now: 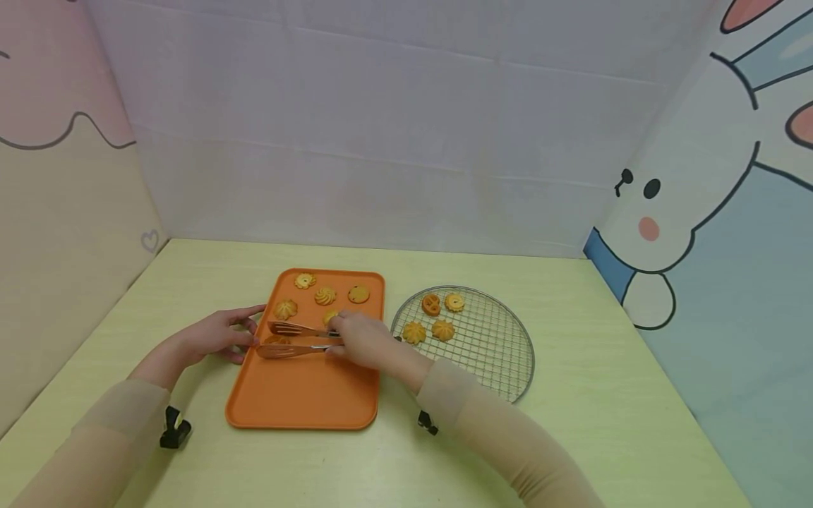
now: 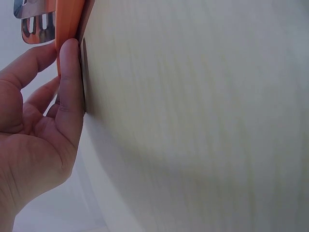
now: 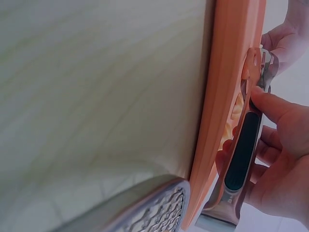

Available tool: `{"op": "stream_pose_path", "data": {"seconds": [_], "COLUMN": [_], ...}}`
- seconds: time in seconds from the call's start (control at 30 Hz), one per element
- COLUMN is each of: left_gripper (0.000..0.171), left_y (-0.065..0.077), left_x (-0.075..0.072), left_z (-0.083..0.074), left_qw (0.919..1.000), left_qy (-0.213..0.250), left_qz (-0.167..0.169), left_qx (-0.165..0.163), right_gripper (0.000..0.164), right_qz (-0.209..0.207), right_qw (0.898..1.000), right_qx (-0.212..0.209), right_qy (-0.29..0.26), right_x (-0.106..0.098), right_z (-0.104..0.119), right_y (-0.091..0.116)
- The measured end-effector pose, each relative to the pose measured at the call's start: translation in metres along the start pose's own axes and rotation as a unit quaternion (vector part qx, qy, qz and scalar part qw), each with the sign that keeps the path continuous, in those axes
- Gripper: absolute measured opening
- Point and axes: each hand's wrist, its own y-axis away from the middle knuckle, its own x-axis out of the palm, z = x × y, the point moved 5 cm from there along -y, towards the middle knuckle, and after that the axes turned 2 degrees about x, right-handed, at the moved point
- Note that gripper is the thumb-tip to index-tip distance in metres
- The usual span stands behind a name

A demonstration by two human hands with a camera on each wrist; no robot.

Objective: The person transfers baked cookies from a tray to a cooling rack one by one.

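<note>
My left hand (image 1: 219, 331) pinches the left rim of an orange tray (image 1: 311, 395), with the thumb and fingers on either side of the edge in the left wrist view. In my right hand (image 1: 365, 339) I grip metal tongs (image 3: 231, 193) with dark inset handles, low over the tray. The slotted tips of the tongs point left and stand apart around a cookie (image 1: 277, 340) near the left rim, which they partly hide. Several other cookies lie on the tray's far half, among them a swirl cookie (image 1: 325, 295) and a flat round one (image 1: 358, 293). One yellow cookie (image 1: 331, 317) shows just beyond my right fingers.
Right of the tray lies a round wire rack (image 1: 489, 346). On its left side sit a pretzel-shaped cookie (image 1: 431, 304), a ring-like cookie (image 1: 454, 302) and two ridged cookies. A pale fabric wall (image 1: 381, 141) stands behind the light wooden table (image 1: 610, 395).
</note>
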Motion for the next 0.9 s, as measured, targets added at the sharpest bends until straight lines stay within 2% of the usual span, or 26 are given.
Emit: {"op": "stream_pose_path", "data": {"seconds": [0.47, 0.9], "left_gripper": [0.078, 0.078], "left_y": [0.0012, 0.0009], "left_x": [0.0005, 0.0008], "left_z": [-0.0023, -0.0024], "left_qw": [1.0000, 1.0000], "left_qy": [0.002, 0.007], "left_qz": [0.000, 0.000], "left_qx": [-0.003, -0.002], "right_gripper": [0.029, 0.019], "right_qz": [-0.009, -0.008], "right_qw": [1.000, 1.000], "right_qx": [-0.011, 0.001], "right_qy": [0.001, -0.020], "right_x": [-0.0010, -0.0009], "right_z": [0.0006, -0.0069], "right_y": [0.0027, 0.0071]}}
